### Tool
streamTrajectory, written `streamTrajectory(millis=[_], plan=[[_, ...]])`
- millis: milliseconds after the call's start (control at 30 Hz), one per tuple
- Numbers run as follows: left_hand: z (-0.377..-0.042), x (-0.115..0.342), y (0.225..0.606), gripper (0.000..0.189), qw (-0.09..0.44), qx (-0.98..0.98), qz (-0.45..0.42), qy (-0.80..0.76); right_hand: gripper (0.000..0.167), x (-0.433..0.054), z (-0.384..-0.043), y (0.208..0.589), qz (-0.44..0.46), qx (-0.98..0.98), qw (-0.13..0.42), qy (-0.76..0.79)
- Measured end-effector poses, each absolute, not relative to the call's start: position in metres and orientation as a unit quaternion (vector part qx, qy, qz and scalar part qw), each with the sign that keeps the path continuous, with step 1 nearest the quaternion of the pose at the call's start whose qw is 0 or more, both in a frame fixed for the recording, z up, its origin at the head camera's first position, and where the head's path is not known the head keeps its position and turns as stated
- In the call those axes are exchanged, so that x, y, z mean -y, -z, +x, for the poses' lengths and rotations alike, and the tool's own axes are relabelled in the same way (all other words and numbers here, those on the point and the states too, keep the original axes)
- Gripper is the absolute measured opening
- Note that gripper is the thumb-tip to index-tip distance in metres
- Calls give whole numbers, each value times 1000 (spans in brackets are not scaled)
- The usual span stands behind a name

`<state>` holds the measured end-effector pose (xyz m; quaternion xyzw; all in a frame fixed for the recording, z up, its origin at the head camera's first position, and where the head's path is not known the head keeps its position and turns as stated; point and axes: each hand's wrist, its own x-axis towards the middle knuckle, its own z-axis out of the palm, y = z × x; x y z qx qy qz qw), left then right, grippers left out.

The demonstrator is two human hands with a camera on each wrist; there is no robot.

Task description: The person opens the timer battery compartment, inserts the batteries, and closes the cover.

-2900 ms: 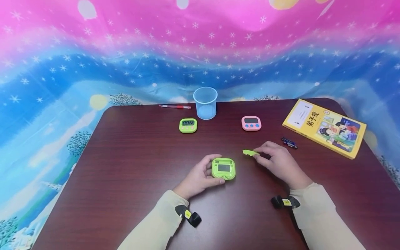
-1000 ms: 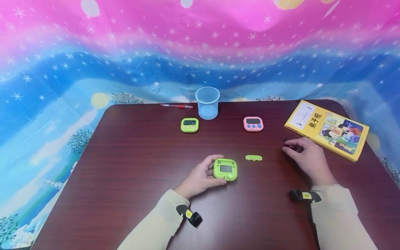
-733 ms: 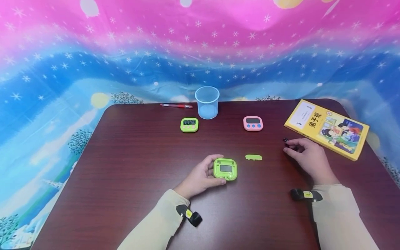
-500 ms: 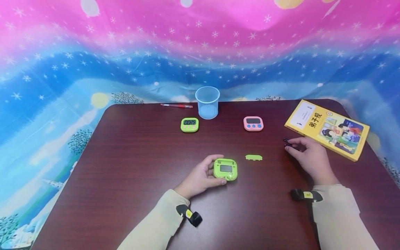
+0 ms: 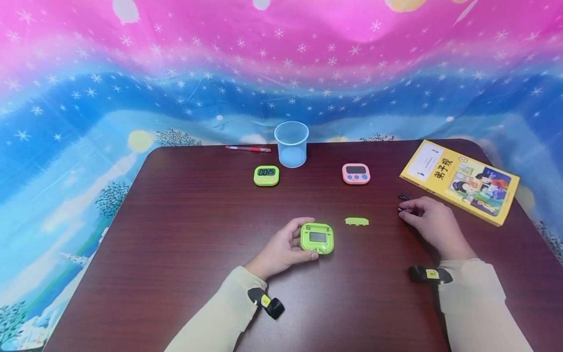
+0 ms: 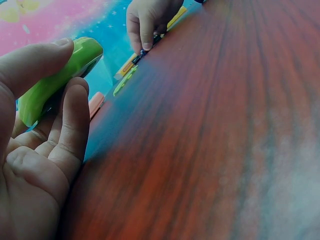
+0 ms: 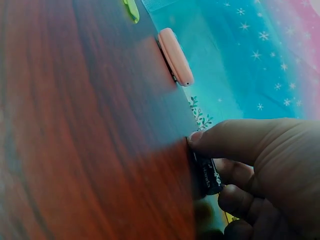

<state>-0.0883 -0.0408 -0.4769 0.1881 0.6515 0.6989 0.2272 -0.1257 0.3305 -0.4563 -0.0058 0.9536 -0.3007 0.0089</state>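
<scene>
My left hand [image 5: 281,249] grips a green digital timer [image 5: 317,238] by its left side, back up, with the battery compartment along its far edge uncovered. In the left wrist view the timer [image 6: 60,82] is seen edge-on, between thumb and fingers above the table. Over at the right, my right hand [image 5: 435,225] pinches a small dark cylindrical battery [image 7: 207,175] with white lettering, down at the tabletop. A second battery [image 5: 403,197] lies just beyond those fingertips. Between the hands, the green battery cover [image 5: 357,221] lies on the table.
Farther back are a second green timer [image 5: 266,176] with its display lit, a pink timer [image 5: 356,174], a translucent blue cup [image 5: 292,146] and a red pen [image 5: 248,149]. A yellow book [image 5: 459,183] lies right behind the right hand. A printed cloth [image 5: 281,73] hangs behind the table.
My right hand has put the green battery cover down and moved right to the batteries. Within the last half second its fingertips shifted onto the nearer one. The left hand stays put with the timer.
</scene>
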Motion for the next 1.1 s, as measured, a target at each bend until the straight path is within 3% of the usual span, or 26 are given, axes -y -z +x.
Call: streamTrajectory(millis=[200, 467, 1100], plan=[[-88, 42, 477, 78, 229, -654, 187, -697, 37, -324, -123, 451, -13, -951, -17, 310], [-88, 43, 477, 78, 226, -653, 187, -699, 27, -311, -122, 447, -49, -944, -52, 324], [-90, 43, 477, 81, 232, -643, 185, -706, 14, -261, -110, 440, -81, -888, -6, 452]])
